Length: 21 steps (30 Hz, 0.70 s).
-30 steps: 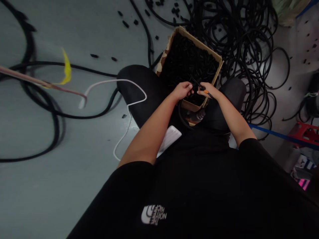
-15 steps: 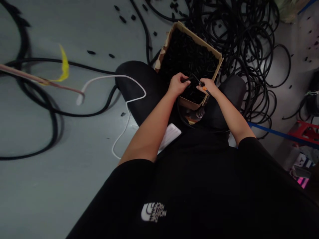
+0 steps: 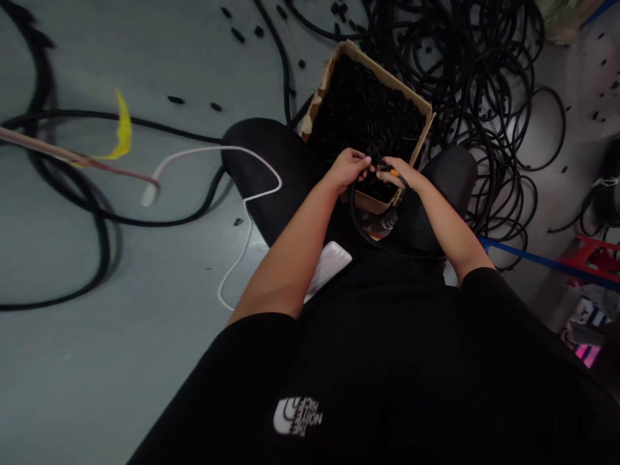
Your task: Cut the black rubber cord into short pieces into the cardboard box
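My left hand (image 3: 349, 169) is closed, its fingertips pinching a black hose (image 3: 357, 216) that loops down in front of my lap. Wrapped around a pair of cutters (image 3: 395, 173) with black and orange handles, my right hand (image 3: 405, 172) meets it almost fingertip to fingertip. The dark jaws point toward the left hand, and how they sit on the hose is hard to see. Both hands are above the near side of an open cardboard box (image 3: 394, 76), which is filled with short black pieces.
Tangled black hose (image 3: 465, 77) lies beyond the box to the right. More hose (image 3: 159, 224) curves over the floor at left. A white power bank (image 3: 332, 261) with a white cable (image 3: 249, 226) rests by my lap. A red stool (image 3: 593, 255) stands at right.
My hands have come closer together, the left moving right and slightly down. The hose loop below them has shifted right and opened wider.
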Each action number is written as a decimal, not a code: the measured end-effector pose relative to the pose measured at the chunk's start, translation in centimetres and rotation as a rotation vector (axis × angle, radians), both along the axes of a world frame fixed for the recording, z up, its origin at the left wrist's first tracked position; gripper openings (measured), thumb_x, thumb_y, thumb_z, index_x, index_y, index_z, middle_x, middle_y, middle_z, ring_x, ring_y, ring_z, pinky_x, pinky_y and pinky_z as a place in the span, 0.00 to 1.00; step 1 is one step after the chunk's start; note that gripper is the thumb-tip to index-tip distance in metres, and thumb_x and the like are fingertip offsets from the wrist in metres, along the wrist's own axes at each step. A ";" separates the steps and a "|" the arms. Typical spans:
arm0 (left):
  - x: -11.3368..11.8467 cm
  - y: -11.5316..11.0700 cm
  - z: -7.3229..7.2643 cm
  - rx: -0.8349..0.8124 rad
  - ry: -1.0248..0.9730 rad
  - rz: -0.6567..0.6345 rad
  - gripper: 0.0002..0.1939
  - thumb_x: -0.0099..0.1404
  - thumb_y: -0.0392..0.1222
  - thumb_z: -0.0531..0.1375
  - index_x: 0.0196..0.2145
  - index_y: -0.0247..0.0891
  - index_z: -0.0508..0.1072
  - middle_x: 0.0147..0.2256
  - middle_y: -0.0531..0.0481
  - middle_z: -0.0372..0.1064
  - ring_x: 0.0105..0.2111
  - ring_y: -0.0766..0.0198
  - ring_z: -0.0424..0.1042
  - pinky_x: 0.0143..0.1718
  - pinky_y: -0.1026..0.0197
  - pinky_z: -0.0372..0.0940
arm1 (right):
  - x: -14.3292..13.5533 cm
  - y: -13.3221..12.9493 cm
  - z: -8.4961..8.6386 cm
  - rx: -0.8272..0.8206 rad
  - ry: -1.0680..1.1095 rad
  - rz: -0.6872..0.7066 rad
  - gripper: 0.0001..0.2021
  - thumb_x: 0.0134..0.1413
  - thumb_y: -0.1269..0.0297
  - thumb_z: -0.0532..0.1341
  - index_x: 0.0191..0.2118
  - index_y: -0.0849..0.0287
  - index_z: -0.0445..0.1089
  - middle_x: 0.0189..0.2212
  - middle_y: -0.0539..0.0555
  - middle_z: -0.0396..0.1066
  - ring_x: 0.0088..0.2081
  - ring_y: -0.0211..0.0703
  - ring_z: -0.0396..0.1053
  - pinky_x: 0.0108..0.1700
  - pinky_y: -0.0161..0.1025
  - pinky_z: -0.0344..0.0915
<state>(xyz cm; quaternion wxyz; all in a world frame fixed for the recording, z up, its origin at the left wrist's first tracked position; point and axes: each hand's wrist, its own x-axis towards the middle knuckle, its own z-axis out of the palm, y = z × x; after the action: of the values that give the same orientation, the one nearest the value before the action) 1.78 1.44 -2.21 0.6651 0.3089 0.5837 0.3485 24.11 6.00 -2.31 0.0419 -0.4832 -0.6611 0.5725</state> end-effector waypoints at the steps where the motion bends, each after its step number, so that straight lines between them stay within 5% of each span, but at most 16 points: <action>1: 0.1 0.0 0.1 0.004 0.006 -0.019 0.21 0.79 0.41 0.81 0.48 0.44 0.70 0.32 0.54 0.81 0.25 0.69 0.70 0.27 0.70 0.63 | -0.2 -0.1 0.1 0.015 -0.032 -0.009 0.11 0.71 0.64 0.75 0.44 0.54 0.72 0.36 0.49 0.78 0.36 0.41 0.75 0.43 0.37 0.70; 12: 0.0 -0.4 0.1 0.023 0.092 -0.056 0.19 0.71 0.36 0.79 0.45 0.43 0.72 0.31 0.53 0.81 0.28 0.64 0.74 0.33 0.64 0.70 | -1.1 -0.4 3.3 0.173 -0.265 0.040 0.09 0.65 0.62 0.71 0.39 0.53 0.70 0.35 0.48 0.73 0.43 0.46 0.70 0.50 0.41 0.65; 21: -1.0 -0.1 -0.9 0.085 0.180 -0.163 0.13 0.83 0.45 0.73 0.42 0.43 0.74 0.30 0.52 0.75 0.26 0.63 0.70 0.30 0.64 0.63 | 0.3 0.2 2.6 0.200 -0.276 0.120 0.11 0.67 0.62 0.73 0.39 0.52 0.70 0.37 0.51 0.75 0.43 0.49 0.71 0.55 0.44 0.69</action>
<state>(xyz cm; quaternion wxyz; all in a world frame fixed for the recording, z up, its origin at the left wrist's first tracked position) 0.74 1.38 -3.07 0.6227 0.4131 0.5987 0.2885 24.46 6.17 0.26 -0.0359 -0.5102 -0.7418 0.4337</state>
